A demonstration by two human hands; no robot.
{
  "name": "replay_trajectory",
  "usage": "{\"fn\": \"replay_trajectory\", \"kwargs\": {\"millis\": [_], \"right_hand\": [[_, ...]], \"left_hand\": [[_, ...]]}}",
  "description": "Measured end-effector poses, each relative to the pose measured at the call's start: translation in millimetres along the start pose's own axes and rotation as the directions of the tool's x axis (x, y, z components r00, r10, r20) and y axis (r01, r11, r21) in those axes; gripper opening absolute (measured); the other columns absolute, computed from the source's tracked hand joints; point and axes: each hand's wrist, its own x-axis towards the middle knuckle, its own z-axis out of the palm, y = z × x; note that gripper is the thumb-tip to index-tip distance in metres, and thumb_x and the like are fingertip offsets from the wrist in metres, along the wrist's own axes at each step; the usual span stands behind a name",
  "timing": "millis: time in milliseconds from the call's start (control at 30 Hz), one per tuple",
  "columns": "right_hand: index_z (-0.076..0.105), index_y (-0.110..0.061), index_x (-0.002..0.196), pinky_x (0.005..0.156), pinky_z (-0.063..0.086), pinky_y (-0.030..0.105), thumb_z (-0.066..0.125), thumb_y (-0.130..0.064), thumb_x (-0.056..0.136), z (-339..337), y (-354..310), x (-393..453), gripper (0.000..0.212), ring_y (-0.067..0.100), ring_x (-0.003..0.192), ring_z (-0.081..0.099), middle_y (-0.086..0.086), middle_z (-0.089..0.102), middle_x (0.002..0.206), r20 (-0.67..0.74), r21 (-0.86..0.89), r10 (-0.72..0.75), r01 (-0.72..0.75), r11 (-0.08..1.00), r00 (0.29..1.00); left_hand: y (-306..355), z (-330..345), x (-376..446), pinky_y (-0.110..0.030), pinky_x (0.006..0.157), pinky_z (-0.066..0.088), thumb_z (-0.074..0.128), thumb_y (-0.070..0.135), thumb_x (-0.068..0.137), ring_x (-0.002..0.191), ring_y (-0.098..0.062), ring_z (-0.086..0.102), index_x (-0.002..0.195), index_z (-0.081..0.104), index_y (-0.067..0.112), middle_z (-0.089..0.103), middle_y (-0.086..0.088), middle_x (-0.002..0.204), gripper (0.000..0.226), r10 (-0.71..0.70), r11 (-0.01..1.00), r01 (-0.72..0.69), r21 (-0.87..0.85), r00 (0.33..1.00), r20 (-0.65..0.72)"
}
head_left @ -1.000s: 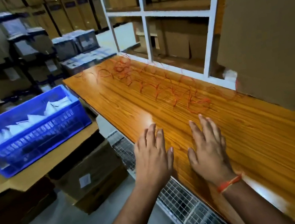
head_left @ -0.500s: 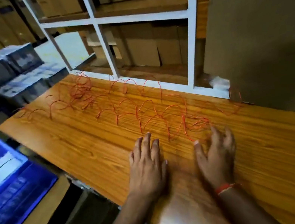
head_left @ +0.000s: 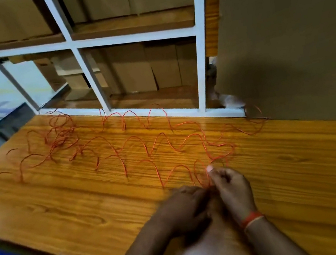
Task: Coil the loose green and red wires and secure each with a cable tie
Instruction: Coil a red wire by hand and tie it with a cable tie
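Fingers (head_left: pixel 209 168) of the right hand (head_left: pixel 231 188) are pinched on the near end of the red wire (head_left: pixel 135 153), low and right of centre in the frame.

Whether the left hand (head_left: pixel 183 207), blurred just beside it, grips the wire cannot be told. Loose loops are spread across the worktop (head_left: pixel 64 204) toward the upper left, tangled near the white shelf frame (head_left: pixel 96 81). No green wire is seen. Coiling is best done with even loops drawn in gently, so the tangle is not tightened.
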Motion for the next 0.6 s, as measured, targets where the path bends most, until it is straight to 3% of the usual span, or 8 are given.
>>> {"fn": "replay_trajectory", "kwargs": {"millis": [67,133,200,267,333,467,600], "right_hand": [[0.070,-0.017,0.073,0.067,0.051,0.033,0.077,-0.020,0.089,10.7,-1.0,-5.0,0.018,0.010,0.064,0.062,-0.006,0.071,0.067,-0.018,-0.080,-0.030,0.029,0.996,0.999],[0.069,-0.021,0.072,0.066,0.050,0.033,0.074,-0.017,0.091,19.3,0.8,-11.1,0.020,0.012,0.067,0.065,-0.007,0.070,0.069,-0.040,-0.137,-0.060,0.054,0.989,0.997],[0.069,-0.021,0.073,0.068,0.052,0.041,0.071,-0.036,0.092,29.4,-1.0,-23.0,0.024,0.016,0.067,0.063,-0.008,0.068,0.066,-0.023,-0.069,-0.049,0.047,0.997,0.999],[0.070,-0.021,0.076,0.067,0.052,0.045,0.065,-0.066,0.086,44.8,-8.5,-36.7,0.046,0.022,0.068,0.064,-0.004,0.067,0.066,0.027,0.006,0.003,-0.003,1.000,1.000],[0.071,-0.020,0.077,0.067,0.053,0.042,0.065,-0.073,0.083,61.3,-18.1,-47.8,0.054,0.025,0.070,0.067,-0.001,0.070,0.068,0.044,-0.025,0.001,0.000,1.000,0.999],[0.070,-0.018,0.069,0.062,0.048,0.033,0.079,-0.030,0.089,86.7,-35.8,-62.6,0.024,0.018,0.062,0.062,-0.003,0.067,0.063,-0.071,-0.179,-0.087,0.073,0.981,0.994],[0.075,-0.018,0.089,0.073,0.047,0.030,0.072,-0.020,0.094,101.0,-39.1,-82.9,0.006,0.020,0.080,0.065,-0.001,0.072,0.085,-0.194,-0.229,-0.114,0.067,0.971,0.974]], "left_hand": [[-5.7,-6.5,-11.6,-0.040,0.099,0.046,0.045,0.047,0.092,0.122,-0.032,0.054,0.131,0.054,0.014,0.060,-0.013,0.130,0.052,0.032,0.998,-0.031,-0.056,0.999,0.011],[-18.7,-14.6,-24.8,-0.040,0.095,0.049,0.040,0.044,0.085,0.117,-0.030,0.057,0.124,0.060,0.015,0.063,-0.011,0.125,0.052,0.037,0.993,-0.042,-0.109,0.998,-0.048],[-35.1,-25.0,-39.2,-0.037,0.098,0.049,0.047,0.033,0.087,0.118,-0.028,0.059,0.128,0.064,0.014,0.065,-0.011,0.128,0.048,0.016,0.987,-0.033,-0.160,0.995,-0.102],[-49.5,-31.9,-53.0,-0.035,0.096,0.050,0.051,0.026,0.087,0.116,-0.029,0.061,0.128,0.065,0.011,0.067,-0.012,0.126,0.045,0.039,0.983,-0.057,-0.173,0.994,-0.106],[-57.7,-33.3,-66.2,-0.037,0.091,0.052,0.051,0.023,0.088,0.111,-0.030,0.062,0.125,0.065,0.013,0.068,-0.012,0.120,0.040,0.072,0.983,-0.087,-0.162,0.993,-0.095],[-74.1,-28.6,-89.8,-0.037,0.097,0.051,0.054,0.021,0.091,0.118,-0.029,0.061,0.134,0.063,0.015,0.067,-0.011,0.129,0.045,0.057,0.983,-0.080,-0.167,0.989,-0.136],[-99.3,-32.3,-107.6,-0.032,0.098,0.051,0.042,0.034,0.084,0.117,-0.020,0.064,0.122,0.070,0.025,0.071,0.001,0.124,0.048,-0.124,0.971,0.038,-0.235,0.922,-0.367]]}}
